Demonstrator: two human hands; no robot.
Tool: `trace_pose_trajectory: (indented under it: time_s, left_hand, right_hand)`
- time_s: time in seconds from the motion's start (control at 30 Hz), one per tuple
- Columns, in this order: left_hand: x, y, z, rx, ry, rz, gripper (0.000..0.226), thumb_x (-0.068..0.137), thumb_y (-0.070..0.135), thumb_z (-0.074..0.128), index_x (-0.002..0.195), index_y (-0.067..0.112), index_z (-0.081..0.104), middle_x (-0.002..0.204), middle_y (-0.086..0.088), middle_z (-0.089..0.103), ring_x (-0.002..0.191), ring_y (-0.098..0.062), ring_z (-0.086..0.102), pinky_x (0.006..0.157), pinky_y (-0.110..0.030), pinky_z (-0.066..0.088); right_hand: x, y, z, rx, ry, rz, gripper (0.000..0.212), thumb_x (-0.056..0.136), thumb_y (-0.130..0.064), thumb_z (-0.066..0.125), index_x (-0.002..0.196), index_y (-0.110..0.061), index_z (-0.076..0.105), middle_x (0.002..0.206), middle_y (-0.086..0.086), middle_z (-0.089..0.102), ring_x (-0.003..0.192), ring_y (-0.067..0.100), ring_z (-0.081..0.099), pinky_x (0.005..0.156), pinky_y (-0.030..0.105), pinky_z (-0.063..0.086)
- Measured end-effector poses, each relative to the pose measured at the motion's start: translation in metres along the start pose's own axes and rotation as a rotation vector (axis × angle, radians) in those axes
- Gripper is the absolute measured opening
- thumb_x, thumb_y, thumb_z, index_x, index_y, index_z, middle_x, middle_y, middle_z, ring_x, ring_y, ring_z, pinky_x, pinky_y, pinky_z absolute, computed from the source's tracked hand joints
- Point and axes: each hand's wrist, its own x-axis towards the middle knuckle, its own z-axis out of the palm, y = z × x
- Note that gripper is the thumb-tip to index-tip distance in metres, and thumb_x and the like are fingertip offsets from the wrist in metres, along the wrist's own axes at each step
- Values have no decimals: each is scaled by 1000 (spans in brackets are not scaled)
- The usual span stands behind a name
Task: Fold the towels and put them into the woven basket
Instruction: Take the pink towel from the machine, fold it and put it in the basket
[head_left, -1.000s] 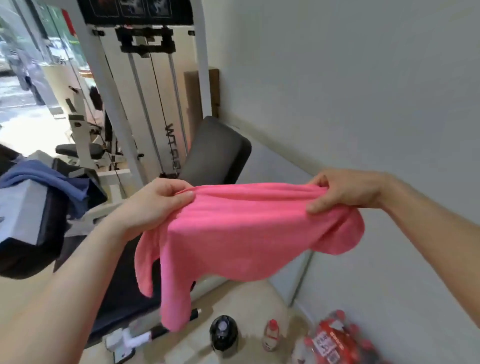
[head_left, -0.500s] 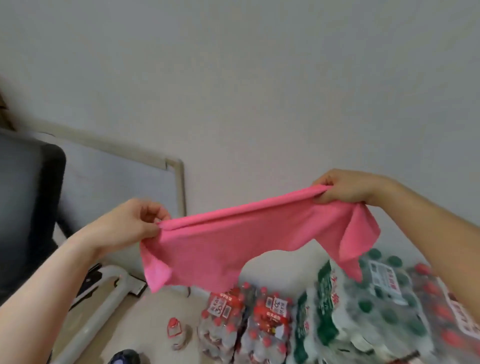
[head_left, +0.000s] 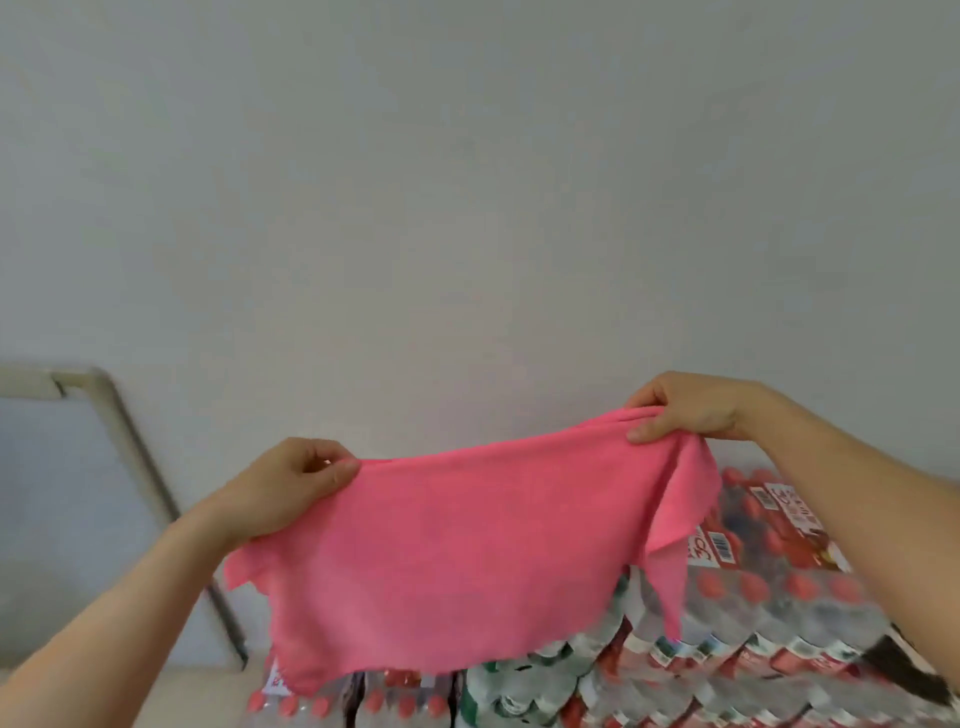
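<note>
A pink towel (head_left: 457, 561) hangs in the air in front of me, stretched between both hands along its top edge. My left hand (head_left: 291, 483) pinches the towel's upper left corner. My right hand (head_left: 691, 405) grips the upper right corner, a little higher. The cloth droops below, with loose corners hanging at both sides. No woven basket is in view.
Shrink-wrapped packs of bottles (head_left: 727, 649) with red and green caps are stacked low on the right, behind the towel. A grey wall (head_left: 467, 208) fills the upper view. A pale metal frame (head_left: 130, 452) around a grey panel stands at the left.
The view has swung right, away from the gym machine and black seat, toward the bottle packs. The towel is now spread wider and flatter between my hands.
</note>
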Motion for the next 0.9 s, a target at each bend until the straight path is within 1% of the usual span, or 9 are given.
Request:
trace_pose_trajectory:
  time_s: [0.07,0.13,0.3,0.47,0.53,0.6,0.7,0.8,0.9]
  left_hand:
    - [34,19,29,124,182,63,23,97,22,53,80,29,67,79,11,69,80,-14,63,73,-28,46]
    - [66,46,54,165,355,90,22,96,14,50,87,28,65,86,12,67,85,-14,59,75,-28,40]
    - [132,107,80,293,655,248,41,78,0,39,103,13,69,94,-4,66,91,-26,55,76,-30,36]
    - [149,124,104,394,796,352,47,62,-9,41,95,7,70,90,-5,65,89,-25,48,72,-26,32]
    - [144,111,129,428,740,393,43,59,-9,39,86,3,71,85,-7,66,85,-24,50,71,-27,36]
    - [133,87,164,459,614,358,48,49,-23,49,81,4,72,82,-8,68,85,-22,53,69,-29,45]
    - [111,54,213,481,373,294,62,33,-32,60,76,10,75,77,-2,71,77,-15,58,62,-32,57]
    - [97,32,242,475,181,215,61,36,-28,60,75,16,74,73,4,69,67,-21,64,57,-29,54]
    - [89,24,249,459,37,140,53,49,-20,58,78,22,73,74,10,66,70,-18,61,61,-27,48]
  right_hand:
    - [10,25,-25,-219,170,-24,16,79,-21,77,74,-8,71,68,9,67,61,12,56,62,28,48]
    - [18,44,-57,-295,350,-73,30,81,-22,73,58,-9,60,53,2,49,53,13,41,53,28,35]
    - [16,88,-129,-538,700,-160,18,75,-18,64,58,-18,57,60,-1,59,65,27,57,61,38,48]
    - [9,143,-141,-613,885,-161,16,73,-12,61,68,-26,56,65,-1,59,65,29,55,55,31,37]
    - [6,175,-124,-674,839,-134,10,73,-16,63,74,-25,59,69,-2,60,67,26,57,54,29,34]
    - [4,212,-95,-746,692,-44,5,76,-26,63,80,-27,61,75,-7,61,68,19,58,56,28,40]
    - [-4,268,-45,-795,560,47,14,73,-36,67,85,-30,63,79,-9,63,68,16,62,56,29,46]
    - [-19,306,-4,-823,485,117,22,64,-33,71,83,-26,64,79,-6,67,65,18,63,47,28,38]
    - [-37,316,20,-809,405,184,23,68,-34,69,85,-27,55,80,-6,64,66,16,60,49,29,39]
